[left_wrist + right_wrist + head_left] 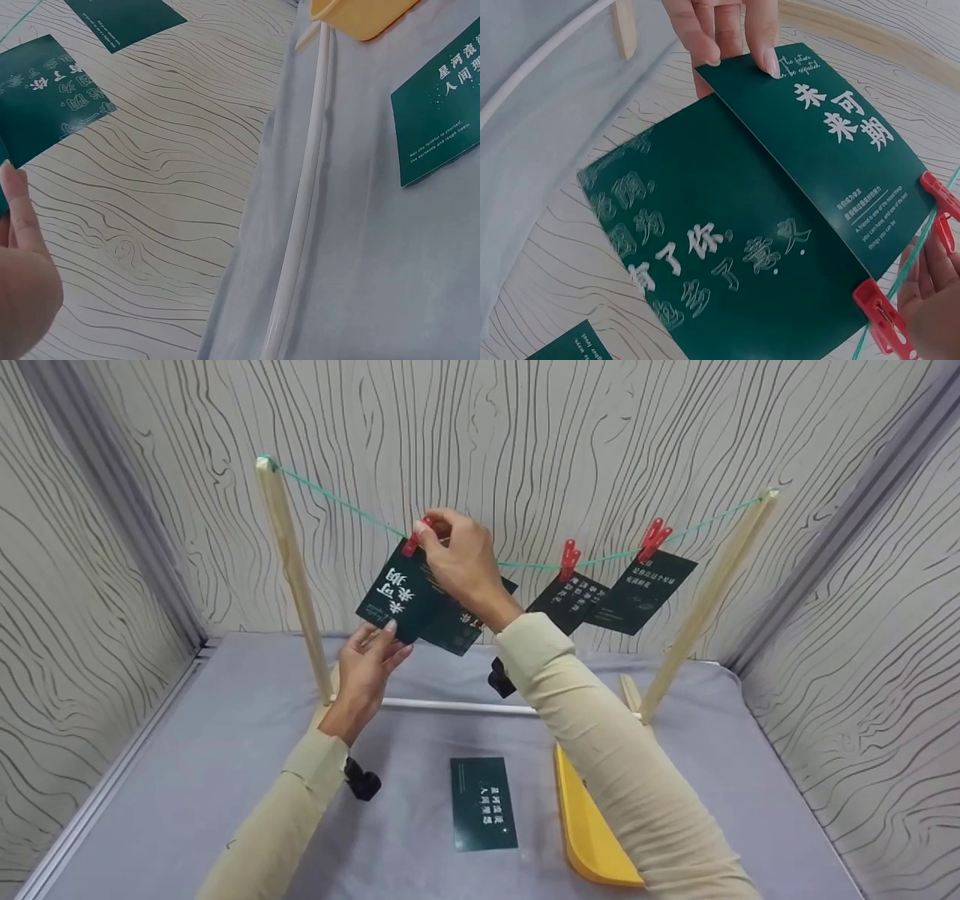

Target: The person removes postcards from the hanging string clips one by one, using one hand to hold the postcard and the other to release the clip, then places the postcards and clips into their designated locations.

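My left hand pinches the lower edge of a dark green card with white characters, thumb on its printed face. At the card's upper corner, my right hand pinches a red clothespin at the green string. A second green card hangs just behind the first, partly covered by it, with another red clothespin at its edge. Farther right on the string hang two more green cards, one darker card and one card at the far right, each under red clothespins.
Wooden posts hold the string, a left post and a right post. A white rod runs between their bases. On the grey cloth lie a green card and a yellow tray, partly hidden by my right sleeve.
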`<control>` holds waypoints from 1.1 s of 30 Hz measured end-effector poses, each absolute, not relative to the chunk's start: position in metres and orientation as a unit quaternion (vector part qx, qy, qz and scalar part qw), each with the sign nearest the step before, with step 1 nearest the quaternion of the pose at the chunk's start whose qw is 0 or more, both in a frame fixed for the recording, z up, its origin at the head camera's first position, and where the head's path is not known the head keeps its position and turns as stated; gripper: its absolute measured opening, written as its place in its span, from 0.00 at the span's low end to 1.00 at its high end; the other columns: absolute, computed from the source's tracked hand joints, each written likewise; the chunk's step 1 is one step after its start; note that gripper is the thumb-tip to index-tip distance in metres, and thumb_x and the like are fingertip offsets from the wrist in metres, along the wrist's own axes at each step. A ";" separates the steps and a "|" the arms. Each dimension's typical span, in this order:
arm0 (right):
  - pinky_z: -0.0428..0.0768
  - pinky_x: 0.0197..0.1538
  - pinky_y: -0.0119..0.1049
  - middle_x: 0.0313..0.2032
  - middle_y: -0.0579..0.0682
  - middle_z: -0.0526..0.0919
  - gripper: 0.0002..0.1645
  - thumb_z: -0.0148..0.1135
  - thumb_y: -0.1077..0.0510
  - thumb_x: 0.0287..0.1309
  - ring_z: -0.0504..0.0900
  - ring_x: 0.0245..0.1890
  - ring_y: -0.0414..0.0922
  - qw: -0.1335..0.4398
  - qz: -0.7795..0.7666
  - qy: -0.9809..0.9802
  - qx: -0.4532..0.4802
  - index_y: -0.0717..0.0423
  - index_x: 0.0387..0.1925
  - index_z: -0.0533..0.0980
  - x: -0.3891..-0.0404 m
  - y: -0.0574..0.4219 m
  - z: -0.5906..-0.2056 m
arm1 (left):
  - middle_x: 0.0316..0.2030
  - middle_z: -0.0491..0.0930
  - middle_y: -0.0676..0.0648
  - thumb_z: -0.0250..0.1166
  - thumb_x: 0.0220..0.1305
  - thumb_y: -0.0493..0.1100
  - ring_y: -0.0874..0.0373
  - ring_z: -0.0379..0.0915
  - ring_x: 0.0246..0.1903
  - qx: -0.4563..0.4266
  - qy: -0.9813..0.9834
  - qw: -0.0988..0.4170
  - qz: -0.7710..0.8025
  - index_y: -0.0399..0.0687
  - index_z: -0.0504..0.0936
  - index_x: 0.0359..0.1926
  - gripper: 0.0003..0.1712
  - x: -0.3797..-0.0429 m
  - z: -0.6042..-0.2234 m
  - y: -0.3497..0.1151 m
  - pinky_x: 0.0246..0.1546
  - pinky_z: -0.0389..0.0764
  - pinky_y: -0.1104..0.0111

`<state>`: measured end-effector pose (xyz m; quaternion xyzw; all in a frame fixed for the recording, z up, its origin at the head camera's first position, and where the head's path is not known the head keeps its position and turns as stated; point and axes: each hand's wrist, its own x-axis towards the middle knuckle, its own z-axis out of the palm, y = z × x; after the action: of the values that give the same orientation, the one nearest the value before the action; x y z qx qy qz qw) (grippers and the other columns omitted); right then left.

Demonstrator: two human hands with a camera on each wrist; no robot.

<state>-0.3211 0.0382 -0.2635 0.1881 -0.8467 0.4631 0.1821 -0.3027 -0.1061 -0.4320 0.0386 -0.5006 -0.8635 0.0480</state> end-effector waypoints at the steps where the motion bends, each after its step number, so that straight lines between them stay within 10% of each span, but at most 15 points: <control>1: 0.80 0.52 0.29 0.44 0.48 0.84 0.18 0.55 0.51 0.70 0.81 0.45 0.39 0.180 0.464 -0.846 0.189 0.53 0.56 0.76 -0.321 0.038 -0.264 | 0.42 0.82 0.46 0.66 0.65 0.46 0.59 0.83 0.36 0.039 -0.499 0.047 -0.864 0.46 0.76 0.52 0.17 -0.301 -0.433 -0.107 0.49 0.84 0.65; 33: 0.80 0.53 0.28 0.41 0.47 0.86 0.09 0.61 0.54 0.66 0.84 0.43 0.36 0.223 0.525 -0.789 0.228 0.53 0.43 0.80 -0.315 0.035 -0.275 | 0.43 0.84 0.45 0.67 0.63 0.48 0.58 0.85 0.36 0.027 -0.489 0.018 -0.872 0.46 0.75 0.57 0.23 -0.288 -0.432 -0.122 0.46 0.85 0.66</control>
<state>-0.3155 0.0349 -0.2751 0.2281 -0.7890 0.5252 0.2229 -0.2875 -0.1218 -0.4323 0.0267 -0.4891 -0.8716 0.0183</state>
